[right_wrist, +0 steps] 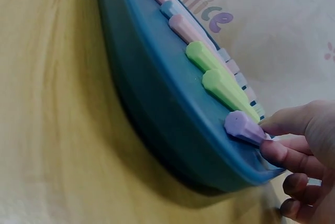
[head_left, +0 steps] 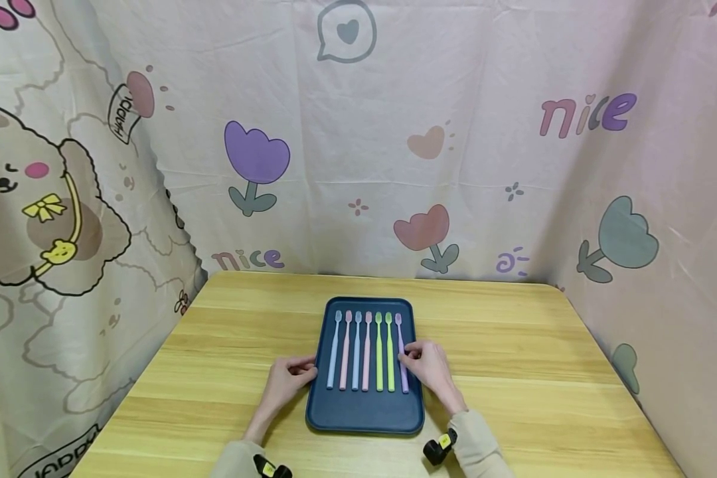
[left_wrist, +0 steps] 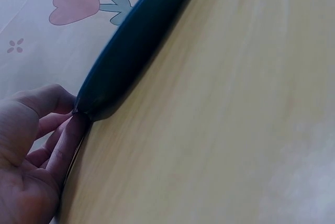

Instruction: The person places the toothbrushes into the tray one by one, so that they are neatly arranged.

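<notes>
A dark blue rectangular tray (head_left: 364, 413) lies on the wooden table, bearing a row of toothbrushes side by side, heads toward the back. From the left they run light blue (head_left: 334, 355), pink (head_left: 344, 358), light blue, pink, green (head_left: 379, 352), green and purple (head_left: 399, 329). My right hand (head_left: 433, 368) reaches over the tray's right rim and pinches the purple toothbrush (right_wrist: 242, 124) by its handle between thumb and finger. At the left rim, my left hand (head_left: 283, 384) grips the tray's edge (left_wrist: 128, 51), thumb and fingers at the rim in the left wrist view.
The light wooden table (head_left: 514, 372) extends around the tray on all sides. A patterned curtain (head_left: 358, 133) hangs behind the table and along both sides. Black wrist devices (head_left: 439, 447) sit at the cuffs of both beige sleeves.
</notes>
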{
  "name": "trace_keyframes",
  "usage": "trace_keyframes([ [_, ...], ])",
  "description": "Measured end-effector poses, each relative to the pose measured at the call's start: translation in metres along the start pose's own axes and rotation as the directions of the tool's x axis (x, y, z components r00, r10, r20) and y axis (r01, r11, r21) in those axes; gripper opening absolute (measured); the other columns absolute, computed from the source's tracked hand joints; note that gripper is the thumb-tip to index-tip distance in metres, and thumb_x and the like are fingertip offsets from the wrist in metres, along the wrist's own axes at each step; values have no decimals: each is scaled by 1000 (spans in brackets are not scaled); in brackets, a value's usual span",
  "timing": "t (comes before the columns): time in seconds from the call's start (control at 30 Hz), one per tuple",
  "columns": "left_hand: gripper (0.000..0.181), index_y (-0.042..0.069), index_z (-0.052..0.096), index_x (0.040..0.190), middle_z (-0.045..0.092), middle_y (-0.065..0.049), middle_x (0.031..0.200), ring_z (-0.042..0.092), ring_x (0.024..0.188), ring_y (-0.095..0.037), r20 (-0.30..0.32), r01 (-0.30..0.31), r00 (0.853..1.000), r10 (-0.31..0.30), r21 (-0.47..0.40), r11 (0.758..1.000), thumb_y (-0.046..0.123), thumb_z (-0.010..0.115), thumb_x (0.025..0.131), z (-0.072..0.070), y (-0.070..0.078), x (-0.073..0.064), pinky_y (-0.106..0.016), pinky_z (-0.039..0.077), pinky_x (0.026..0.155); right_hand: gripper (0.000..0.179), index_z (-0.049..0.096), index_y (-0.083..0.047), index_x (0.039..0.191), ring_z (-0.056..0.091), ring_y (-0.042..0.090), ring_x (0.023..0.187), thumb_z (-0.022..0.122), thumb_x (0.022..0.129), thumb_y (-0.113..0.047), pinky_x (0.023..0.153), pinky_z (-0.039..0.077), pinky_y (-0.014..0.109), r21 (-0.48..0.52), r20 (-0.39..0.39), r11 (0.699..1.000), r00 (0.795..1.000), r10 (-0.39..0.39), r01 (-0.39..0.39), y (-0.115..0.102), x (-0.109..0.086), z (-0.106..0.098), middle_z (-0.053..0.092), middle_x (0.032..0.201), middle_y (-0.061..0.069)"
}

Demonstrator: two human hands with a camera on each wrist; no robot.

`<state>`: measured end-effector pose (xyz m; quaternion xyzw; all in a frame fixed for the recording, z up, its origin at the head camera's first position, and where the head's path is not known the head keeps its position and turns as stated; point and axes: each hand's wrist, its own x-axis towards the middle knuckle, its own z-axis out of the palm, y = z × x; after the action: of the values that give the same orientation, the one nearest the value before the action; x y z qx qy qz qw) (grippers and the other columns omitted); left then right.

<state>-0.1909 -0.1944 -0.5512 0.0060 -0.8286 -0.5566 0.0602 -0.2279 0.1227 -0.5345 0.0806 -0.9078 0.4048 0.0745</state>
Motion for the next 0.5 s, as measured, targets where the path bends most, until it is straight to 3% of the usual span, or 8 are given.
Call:
trace_keyframes([
  [0.5,26,-3,77,108,76,-12,86,64,71,-1,5,0,1000,0,3,1000,1,77,82,0,-1,0,-18,52,68,15,80,-2,92,54,7,62,79,82,-12,55,42,19,14,-27,1000,1000,-3,3,1,1,3,70,71,2],
])
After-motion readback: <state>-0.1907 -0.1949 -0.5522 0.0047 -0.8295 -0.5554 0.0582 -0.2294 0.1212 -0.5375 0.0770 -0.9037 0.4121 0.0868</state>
